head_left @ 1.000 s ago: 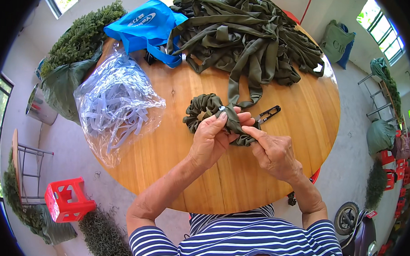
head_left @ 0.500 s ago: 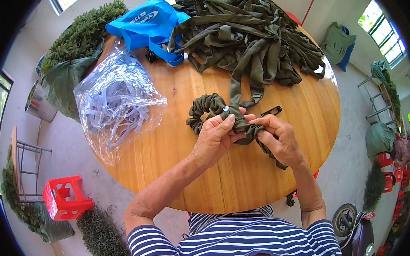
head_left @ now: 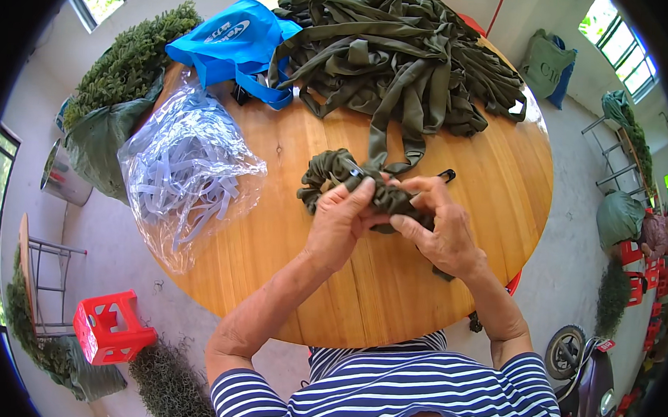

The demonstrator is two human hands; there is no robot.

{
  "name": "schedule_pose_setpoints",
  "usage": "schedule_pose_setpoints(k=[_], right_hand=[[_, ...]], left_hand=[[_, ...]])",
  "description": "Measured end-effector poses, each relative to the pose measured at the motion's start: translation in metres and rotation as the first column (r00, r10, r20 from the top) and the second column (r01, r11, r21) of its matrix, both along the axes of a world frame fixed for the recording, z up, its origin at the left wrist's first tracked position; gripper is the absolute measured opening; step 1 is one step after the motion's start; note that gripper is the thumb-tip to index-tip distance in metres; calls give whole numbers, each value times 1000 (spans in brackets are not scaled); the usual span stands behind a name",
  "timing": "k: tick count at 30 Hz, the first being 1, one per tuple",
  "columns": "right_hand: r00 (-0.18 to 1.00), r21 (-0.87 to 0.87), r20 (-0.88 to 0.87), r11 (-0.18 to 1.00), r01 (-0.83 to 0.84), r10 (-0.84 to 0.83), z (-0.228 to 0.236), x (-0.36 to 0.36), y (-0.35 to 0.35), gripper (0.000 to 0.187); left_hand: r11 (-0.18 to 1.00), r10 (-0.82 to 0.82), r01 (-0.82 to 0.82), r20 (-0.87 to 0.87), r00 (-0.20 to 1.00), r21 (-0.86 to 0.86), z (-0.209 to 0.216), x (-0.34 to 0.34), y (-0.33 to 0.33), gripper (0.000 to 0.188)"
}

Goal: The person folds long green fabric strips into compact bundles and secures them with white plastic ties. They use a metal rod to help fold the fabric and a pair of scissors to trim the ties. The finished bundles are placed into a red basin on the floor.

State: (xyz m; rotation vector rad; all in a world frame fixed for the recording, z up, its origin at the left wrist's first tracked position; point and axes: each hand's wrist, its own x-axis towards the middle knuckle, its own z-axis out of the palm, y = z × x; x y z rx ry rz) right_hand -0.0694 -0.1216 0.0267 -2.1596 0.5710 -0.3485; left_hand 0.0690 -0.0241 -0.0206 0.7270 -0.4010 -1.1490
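A ruched tube of olive-green fabric [head_left: 322,180] lies bunched in a coil over the wooden table, with a small shiny metal piece at its top. My left hand [head_left: 336,222] pinches the tube just below that piece. Against the gathers on the other side, my right hand [head_left: 451,230] curls its thumb and fingers, slightly blurred; a short end of fabric hangs beneath. A flat strip runs from the tube to a large heap of olive fabric strips [head_left: 422,71]. Beyond my right fingers, a small black tool [head_left: 446,175] is partly hidden.
On the round wooden table [head_left: 285,296] are a clear plastic bag of pale flat strips [head_left: 193,184] and a blue cloth bag [head_left: 229,47]. Green artificial foliage [head_left: 132,62] stands at the left. A red stool [head_left: 114,326] and a scooter [head_left: 594,391] are on the floor.
My right hand has shifted slightly left and its fingers have opened a little along the gathers. The tube is bunched more tightly, and the metal piece sits a little further left.
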Motion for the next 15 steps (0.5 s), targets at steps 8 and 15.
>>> schedule_pose_setpoints(k=[8, 15], right_hand=[[993, -302, 76, 951, -68, 95, -29, -4, -8, 17], [992, 63, 72, 992, -109, 104, -15, 0, -15, 28]], left_hand=[[995, 82, -86, 77, 994, 55, -6, 4, -5, 23], [989, -54, 42, 83, 995, 139, 4, 8, 0, 20]])
